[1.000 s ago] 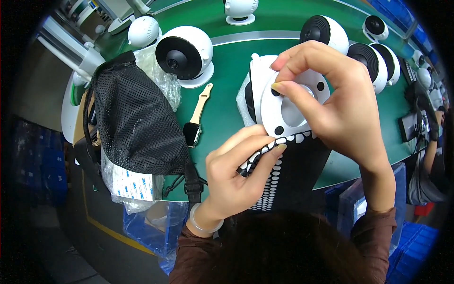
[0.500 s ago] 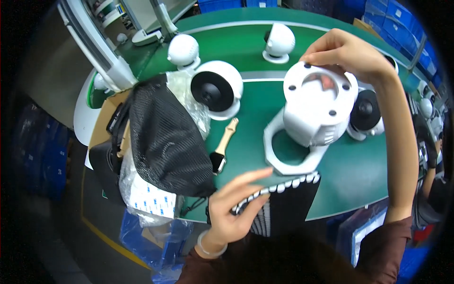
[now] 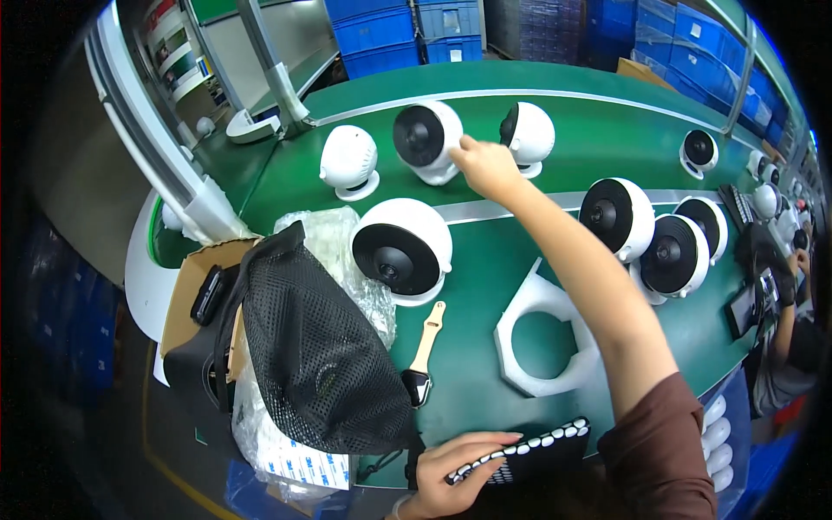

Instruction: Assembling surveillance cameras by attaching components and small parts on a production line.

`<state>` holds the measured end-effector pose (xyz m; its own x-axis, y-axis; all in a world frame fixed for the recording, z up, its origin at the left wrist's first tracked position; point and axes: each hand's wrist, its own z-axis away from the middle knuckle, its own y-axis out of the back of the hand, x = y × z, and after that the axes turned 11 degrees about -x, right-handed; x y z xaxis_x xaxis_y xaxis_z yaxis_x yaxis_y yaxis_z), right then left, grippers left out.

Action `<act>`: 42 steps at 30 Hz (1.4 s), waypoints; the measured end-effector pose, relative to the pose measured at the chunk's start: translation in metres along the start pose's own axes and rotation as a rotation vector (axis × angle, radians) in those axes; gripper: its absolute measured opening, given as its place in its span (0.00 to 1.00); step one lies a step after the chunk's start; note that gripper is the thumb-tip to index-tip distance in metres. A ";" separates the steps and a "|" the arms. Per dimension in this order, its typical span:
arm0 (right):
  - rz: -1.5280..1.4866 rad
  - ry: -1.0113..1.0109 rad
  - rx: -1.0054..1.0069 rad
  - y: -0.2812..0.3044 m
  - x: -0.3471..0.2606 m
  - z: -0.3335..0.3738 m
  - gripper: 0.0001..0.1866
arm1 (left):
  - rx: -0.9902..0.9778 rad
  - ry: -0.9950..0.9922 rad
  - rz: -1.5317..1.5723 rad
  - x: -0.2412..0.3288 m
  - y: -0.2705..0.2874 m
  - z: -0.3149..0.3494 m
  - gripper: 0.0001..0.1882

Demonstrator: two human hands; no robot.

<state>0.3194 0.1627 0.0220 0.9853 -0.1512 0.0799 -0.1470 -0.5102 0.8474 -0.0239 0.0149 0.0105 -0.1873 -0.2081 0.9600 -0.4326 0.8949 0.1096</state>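
Observation:
My right hand (image 3: 488, 169) reaches far forward, its fingers closed on the right side of a white ball-shaped device (image 3: 451, 130) with a round black front. This device stands upright, or nearly so, on the green belt, between two similar white devices. Low in the picture, my left hand (image 3: 451, 477) pinches a black sheet (image 3: 542, 459) with a row of white round pads along its edge. A white octagonal ring (image 3: 513, 334) lies on the green table beneath my right forearm. Left of it rests a smartwatch (image 3: 418, 387) with a beige strap.
A large white device (image 3: 440, 238) stands near a black mesh bag (image 3: 325, 338), which lies over a cardboard box (image 3: 186, 299) and clear plastic wrap. Several similar devices (image 3: 646, 221) cluster at the right. Blue crates (image 3: 377, 43) stand behind; another person's hand (image 3: 802, 260) shows far right.
My right hand has carried the device from above the ring, where its base faced up, forward and left to the belt, turning it upright. My left hand keeps the padded sheet; the view has shifted.

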 end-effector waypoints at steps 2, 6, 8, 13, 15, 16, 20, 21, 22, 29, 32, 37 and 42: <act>-0.089 -0.147 0.004 -0.015 0.007 0.010 0.07 | -0.006 0.012 0.033 -0.002 -0.001 0.001 0.07; -0.109 -0.223 -0.272 -0.005 0.020 0.024 0.12 | -0.058 -0.018 0.033 -0.002 0.000 0.000 0.06; -0.078 -0.305 -0.597 0.004 0.022 0.026 0.18 | -0.067 -0.052 0.025 -0.003 0.000 0.001 0.05; -0.129 -0.281 -0.747 0.003 0.045 0.025 0.21 | -0.086 -0.102 0.061 0.007 0.000 -0.002 0.06; 0.101 -0.283 -0.838 0.024 0.018 0.003 0.14 | -0.105 -0.081 0.090 0.008 0.003 -0.002 0.06; 0.122 -0.233 -0.650 0.033 -0.002 -0.006 0.13 | -0.110 -0.063 0.081 0.009 0.004 -0.001 0.06; -0.379 0.107 0.173 0.000 -0.053 -0.029 0.22 | -0.077 -0.171 -0.034 0.009 0.003 -0.004 0.06; -0.386 0.148 0.146 -0.009 -0.054 -0.037 0.32 | -0.102 -0.215 -0.145 -0.009 0.003 0.003 0.06; -0.314 0.086 0.111 -0.016 -0.058 -0.040 0.38 | -0.075 -0.173 -0.145 0.001 0.004 -0.002 0.06; -0.228 -0.010 0.048 -0.054 -0.045 -0.064 0.52 | 0.131 0.023 -0.016 0.002 -0.002 0.008 0.07; -0.401 -0.128 0.119 -0.032 -0.041 -0.058 0.51 | 0.108 0.054 0.001 0.006 -0.002 0.003 0.06; -0.345 -0.071 0.613 0.081 -0.034 -0.054 0.51 | 0.090 0.077 -0.138 0.010 0.000 0.004 0.06; -0.745 0.179 0.434 0.242 -0.054 0.038 0.34 | 0.080 -0.154 -0.127 -0.001 -0.004 -0.005 0.07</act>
<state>0.2275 0.0151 0.2027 0.8316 0.4659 -0.3024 0.5554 -0.7052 0.4408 -0.0172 0.0141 0.0103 -0.2566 -0.3811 0.8882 -0.5291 0.8244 0.2009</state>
